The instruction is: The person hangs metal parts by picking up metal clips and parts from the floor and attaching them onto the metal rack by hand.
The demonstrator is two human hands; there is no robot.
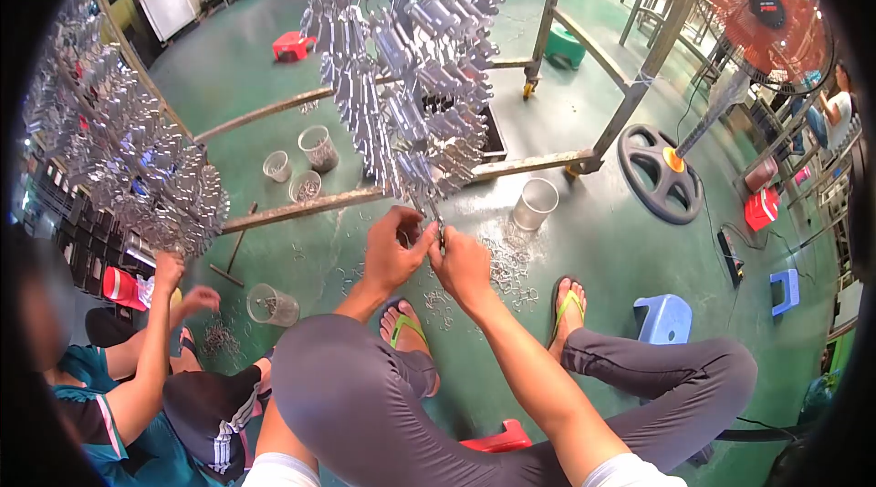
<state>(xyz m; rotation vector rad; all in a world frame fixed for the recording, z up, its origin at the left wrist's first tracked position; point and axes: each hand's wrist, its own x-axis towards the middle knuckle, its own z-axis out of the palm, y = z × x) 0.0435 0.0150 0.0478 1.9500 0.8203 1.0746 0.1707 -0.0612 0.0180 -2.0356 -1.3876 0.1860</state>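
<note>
A dense hanging bunch of silvery metal parts (401,58) fills the upper middle of the head view. At its lower end, my left hand (394,250) has its fingers curled at the lowest parts, thumb close to the other hand. My right hand (461,266) pinches a small metal piece at the bottom tip of the bunch; the piece is too small to make out. Small metal hooks (511,273) lie scattered on the green floor below and to the right of my hands. Beside them stands a clear plastic cup (536,204).
A metal frame (301,207) crosses behind my hands. At left, a co-worker (137,387) handles another hanging bunch (155,150). Plastic cups (318,149) stand beyond the frame. A fan (766,8), its round base (661,174) and a blue stool (663,320) are at right.
</note>
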